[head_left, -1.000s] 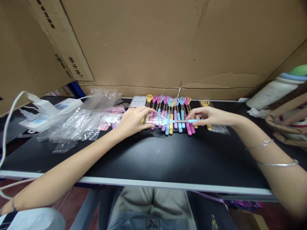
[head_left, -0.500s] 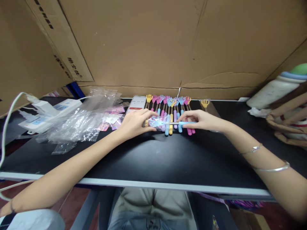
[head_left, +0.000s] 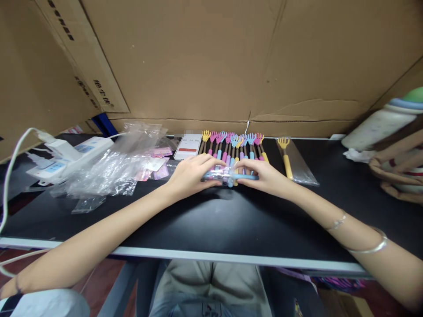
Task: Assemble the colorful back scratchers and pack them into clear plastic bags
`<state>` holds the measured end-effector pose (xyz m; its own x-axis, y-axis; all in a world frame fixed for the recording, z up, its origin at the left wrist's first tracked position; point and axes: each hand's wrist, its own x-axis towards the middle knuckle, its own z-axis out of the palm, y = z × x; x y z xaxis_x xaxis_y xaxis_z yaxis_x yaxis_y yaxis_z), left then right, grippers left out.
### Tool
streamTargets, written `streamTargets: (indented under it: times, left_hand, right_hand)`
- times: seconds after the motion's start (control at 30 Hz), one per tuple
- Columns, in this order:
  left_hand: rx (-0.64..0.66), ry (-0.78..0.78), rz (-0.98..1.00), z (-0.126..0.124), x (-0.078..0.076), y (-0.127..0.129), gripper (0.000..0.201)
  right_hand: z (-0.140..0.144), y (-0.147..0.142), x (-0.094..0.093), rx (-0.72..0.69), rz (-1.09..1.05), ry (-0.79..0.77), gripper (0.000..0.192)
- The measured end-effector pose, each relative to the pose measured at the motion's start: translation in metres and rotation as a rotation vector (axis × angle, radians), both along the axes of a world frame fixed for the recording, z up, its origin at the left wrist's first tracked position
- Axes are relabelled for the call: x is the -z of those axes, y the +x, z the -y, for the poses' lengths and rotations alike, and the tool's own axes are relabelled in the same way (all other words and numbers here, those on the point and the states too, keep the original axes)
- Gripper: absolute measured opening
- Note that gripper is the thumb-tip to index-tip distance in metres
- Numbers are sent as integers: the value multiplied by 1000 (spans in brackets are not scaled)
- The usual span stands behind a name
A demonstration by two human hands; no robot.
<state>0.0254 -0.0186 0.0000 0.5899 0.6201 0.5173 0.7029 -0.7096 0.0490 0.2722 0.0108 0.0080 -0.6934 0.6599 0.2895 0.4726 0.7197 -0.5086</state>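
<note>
Between my two hands lies a light-blue back scratcher point(head_left: 243, 176), its left part inside a clear plastic bag point(head_left: 216, 174). My left hand point(head_left: 194, 174) is closed on the bag with thumb and fingers. With its fingertips my right hand point(head_left: 257, 174) pinches the blue handle near the bag's mouth. Just behind the hands is a row of several back scratchers point(head_left: 233, 143) in yellow, pink, blue and purple, their claw ends pointing away from me. To the right, a yellow back scratcher point(head_left: 287, 163) lies on a clear bag point(head_left: 302, 165).
At left are a heap of clear bags point(head_left: 105, 167), small pink printed cards point(head_left: 161, 171) and a white power strip point(head_left: 72, 156) with cables. A phone point(head_left: 188, 146) showing a timer lies behind. A white bottle point(head_left: 380, 125) stands right; cardboard point(head_left: 198, 66) walls the back.
My right hand has moved left, carrying the blue back scratcher deeper into the bag. The yellow scratcher at right, partly covered before, now shows fully.
</note>
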Motion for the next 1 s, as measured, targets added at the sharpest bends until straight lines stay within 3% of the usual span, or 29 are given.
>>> streamTargets:
  times: [0.2,0.5,0.63,0.8,1.0]
  left_hand:
    - [12,-2,-4,1,0,3,42]
    - [-110,101,-31,0,-22,-13,55]
    - [-140,146,-111,-5,-26,-25,57]
    - [-205,127,-149,-14,-26,-37,47]
    - [-149,114,-170,-16,-18,-35,43]
  right_hand:
    - [2,-1,4,18,-46,-70,41]
    - [0,4,-7,97,-64,-27,39]
    - [-3,13,-15,155,-89,-107,41]
    - [-5,20,-18,154,-155,-195,45]
    - [-3,15,-15,191,-83,-223,41]
